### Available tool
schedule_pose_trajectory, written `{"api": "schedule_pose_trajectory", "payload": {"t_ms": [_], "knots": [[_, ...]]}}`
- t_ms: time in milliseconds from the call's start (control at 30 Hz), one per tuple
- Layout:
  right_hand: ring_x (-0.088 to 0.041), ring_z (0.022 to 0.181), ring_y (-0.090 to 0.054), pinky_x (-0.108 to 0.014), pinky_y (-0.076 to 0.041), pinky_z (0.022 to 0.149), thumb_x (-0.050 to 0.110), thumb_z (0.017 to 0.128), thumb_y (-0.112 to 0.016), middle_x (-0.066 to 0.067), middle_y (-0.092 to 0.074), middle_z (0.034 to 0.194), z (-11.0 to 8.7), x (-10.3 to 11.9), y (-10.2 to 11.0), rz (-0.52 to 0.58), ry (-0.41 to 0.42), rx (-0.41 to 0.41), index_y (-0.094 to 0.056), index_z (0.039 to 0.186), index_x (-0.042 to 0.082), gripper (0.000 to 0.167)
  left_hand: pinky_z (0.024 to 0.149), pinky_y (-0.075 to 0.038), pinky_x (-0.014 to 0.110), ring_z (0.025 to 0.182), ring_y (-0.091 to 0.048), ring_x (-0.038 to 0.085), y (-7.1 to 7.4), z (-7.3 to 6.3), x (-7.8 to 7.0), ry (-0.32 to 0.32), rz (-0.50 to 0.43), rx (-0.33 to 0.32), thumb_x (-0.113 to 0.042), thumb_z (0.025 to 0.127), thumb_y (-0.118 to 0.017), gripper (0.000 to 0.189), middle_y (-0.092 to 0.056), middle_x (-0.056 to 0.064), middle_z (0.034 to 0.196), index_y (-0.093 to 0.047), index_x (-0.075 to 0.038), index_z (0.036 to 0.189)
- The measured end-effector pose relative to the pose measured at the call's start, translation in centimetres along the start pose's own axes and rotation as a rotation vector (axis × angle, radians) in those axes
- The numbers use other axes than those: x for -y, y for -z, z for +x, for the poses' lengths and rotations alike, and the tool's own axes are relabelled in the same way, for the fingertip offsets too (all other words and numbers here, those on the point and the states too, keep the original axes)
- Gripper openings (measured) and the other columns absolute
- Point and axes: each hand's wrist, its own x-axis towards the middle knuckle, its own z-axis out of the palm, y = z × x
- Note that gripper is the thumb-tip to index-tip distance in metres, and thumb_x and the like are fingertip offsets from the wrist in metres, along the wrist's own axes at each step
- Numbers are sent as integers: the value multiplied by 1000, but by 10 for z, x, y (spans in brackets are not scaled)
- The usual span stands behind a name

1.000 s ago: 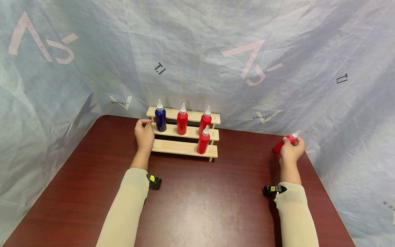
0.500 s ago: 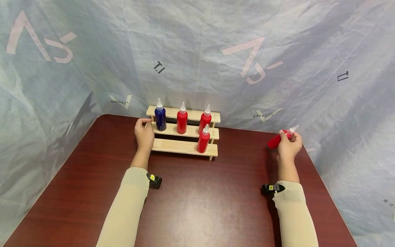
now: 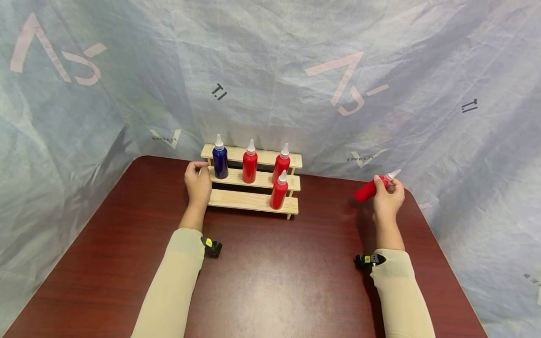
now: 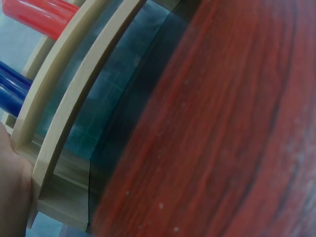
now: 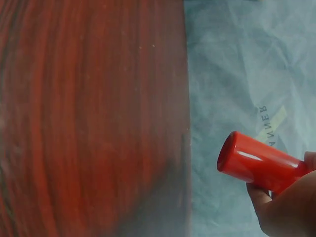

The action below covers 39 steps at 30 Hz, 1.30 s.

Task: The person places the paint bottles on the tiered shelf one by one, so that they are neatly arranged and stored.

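Observation:
My right hand (image 3: 388, 199) grips a red squeeze bottle (image 3: 366, 191) near its neck, at the table's far right. The bottle tilts, its white nozzle up to the right and its base down to the left; in the right wrist view the base of the red bottle (image 5: 259, 160) shows. My left hand (image 3: 197, 185) holds the left end of a three-tier wooden rack (image 3: 238, 200); its fingertips are partly hidden. On the middle tier stand a blue bottle (image 3: 220, 163) and two red bottles, one central (image 3: 250, 167), one right (image 3: 281, 164). Another red bottle (image 3: 278, 195) stands at the bottom tier's right end.
The rack stands toward the back of a dark red wooden table (image 3: 270, 267). A grey printed cloth (image 3: 270, 70) hangs behind the table and along its sides. The top tier (image 3: 267, 157) is a bare plank.
My right hand has moved left with the red bottle, and the bottle has tilted further toward lying flat. The left hand and the rack have stayed in place.

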Motion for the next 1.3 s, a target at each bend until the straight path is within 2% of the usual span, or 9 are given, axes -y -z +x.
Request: {"api": "schedule_pose_trajectory", "payload": {"t_ms": [300,567,900,1100,1300], "knots": [[-4,85,-54,-13,-47,67,19,92,-81,7,-60,97,-7,-5,-9,-63,27,34,-60,109,24,27,88,-42,23,101,-54,16,0,1,0,-1,-15,-1,0,99,-54,16,-59,3,102,-66,9,105],[-4,91,-57,-13,-49,71,21,93,-81,9,-63,100,-13,-3,-12,-70,29,66,-62,111,23,27,83,-43,23,96,-53,13,0,1,2,2,-24,-3,0,99,-54,16,-57,-4,98,-65,9,105],[-3,88,-58,-14,-50,71,21,95,-79,11,-64,97,-22,2,-18,-118,75,155,-65,111,21,22,95,-44,24,108,-57,18,0,1,1,10,-19,-1,-1,97,-56,15,-59,-1,102,-65,8,105],[-2,87,-59,-13,-49,72,21,94,-80,13,-63,96,-27,5,-23,-153,75,200,-66,112,22,22,102,-44,29,115,-59,24,0,1,1,9,-11,-3,-1,97,-58,14,-60,1,103,-65,8,104],[-1,89,-61,-12,-51,74,22,95,-79,13,-66,97,-34,9,-27,-153,79,225,-66,110,22,20,106,-43,33,117,-58,25,0,1,1,10,-16,-3,-1,96,-59,13,-59,-1,103,-65,7,104]]}}
